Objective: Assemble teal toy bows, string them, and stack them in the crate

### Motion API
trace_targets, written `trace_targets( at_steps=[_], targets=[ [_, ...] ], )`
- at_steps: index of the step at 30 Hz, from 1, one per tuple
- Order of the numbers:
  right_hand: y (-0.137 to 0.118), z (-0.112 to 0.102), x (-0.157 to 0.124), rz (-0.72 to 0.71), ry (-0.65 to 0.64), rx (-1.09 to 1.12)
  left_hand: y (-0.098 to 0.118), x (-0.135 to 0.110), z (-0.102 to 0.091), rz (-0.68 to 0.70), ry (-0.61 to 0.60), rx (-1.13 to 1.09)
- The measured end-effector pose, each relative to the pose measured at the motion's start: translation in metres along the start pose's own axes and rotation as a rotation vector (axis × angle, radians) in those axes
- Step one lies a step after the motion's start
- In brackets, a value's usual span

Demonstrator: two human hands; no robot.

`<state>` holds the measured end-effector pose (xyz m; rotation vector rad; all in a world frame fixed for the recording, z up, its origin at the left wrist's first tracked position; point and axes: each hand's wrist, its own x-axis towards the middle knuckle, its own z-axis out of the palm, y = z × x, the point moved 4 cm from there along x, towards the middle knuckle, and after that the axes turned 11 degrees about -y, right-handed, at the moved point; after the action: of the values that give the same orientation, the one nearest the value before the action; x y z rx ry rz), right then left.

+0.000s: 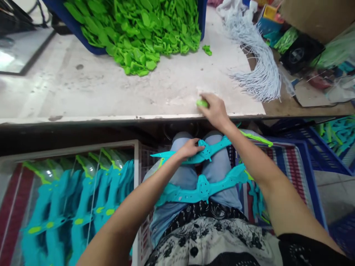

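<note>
A turquoise plastic toy bow (216, 148) with light green tips lies across the person's knees. My left hand (192, 148) is closed on it near its round middle. Closer to the body, a second turquoise toy bow (188, 195) rests on the thighs, touched by neither hand. My right hand (216, 110) is at the front edge of the table, its fingers pinching a small bright green plastic piece (202, 103). The fingers partly cover that piece, so its full shape is hidden.
A blue bin (95, 48) heaped with green pieces (141, 33) stands on the table (111, 92). One loose green piece (207, 50) and a bundle of white cords (257, 74) lie rightward. Crates with turquoise bows (55, 199) flank the legs; the left one has a pale rim (135, 203).
</note>
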<state>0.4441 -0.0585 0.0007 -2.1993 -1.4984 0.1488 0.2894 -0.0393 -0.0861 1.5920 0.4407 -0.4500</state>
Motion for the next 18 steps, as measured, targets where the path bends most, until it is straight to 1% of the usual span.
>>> trace_targets(
  at_steps=[1, 3, 4, 5, 6, 8, 10, 13, 15, 18],
  targets=[
    [-0.010, 0.002, -0.035, 0.004, -0.002, 0.010, 0.001, 0.000, -0.002, -0.001, 0.021, -0.062],
    [-0.025, 0.016, -0.100, 0.045, -0.032, 0.013, 0.001, -0.001, -0.004, -0.032, 0.043, -0.183],
    [-0.029, 0.025, -0.125, 0.075, -0.036, 0.017, 0.000, -0.001, -0.004, -0.064, 0.036, -0.251],
    [-0.031, 0.034, -0.146, 0.103, -0.027, 0.019, -0.001, -0.002, -0.004, -0.098, 0.020, -0.318],
    [-0.032, 0.042, -0.160, 0.124, -0.006, 0.019, -0.002, -0.002, -0.003, -0.128, 0.001, -0.377],
    [-0.031, 0.055, -0.172, 0.132, 0.058, 0.018, -0.003, -0.001, -0.001, -0.161, -0.016, -0.450],
    [-0.030, 0.063, -0.170, 0.106, 0.098, 0.016, -0.003, -0.001, 0.000, -0.166, -0.012, -0.472],
    [-0.030, 0.068, -0.162, 0.091, 0.108, 0.009, -0.004, 0.000, 0.000, -0.165, -0.001, -0.470],
    [-0.030, 0.070, -0.161, 0.121, 0.112, -0.014, -0.004, 0.000, -0.001, -0.141, -0.017, -0.457],
    [-0.034, 0.071, -0.166, 0.170, 0.088, -0.062, -0.003, 0.000, -0.001, -0.045, -0.083, -0.415]
  ],
)
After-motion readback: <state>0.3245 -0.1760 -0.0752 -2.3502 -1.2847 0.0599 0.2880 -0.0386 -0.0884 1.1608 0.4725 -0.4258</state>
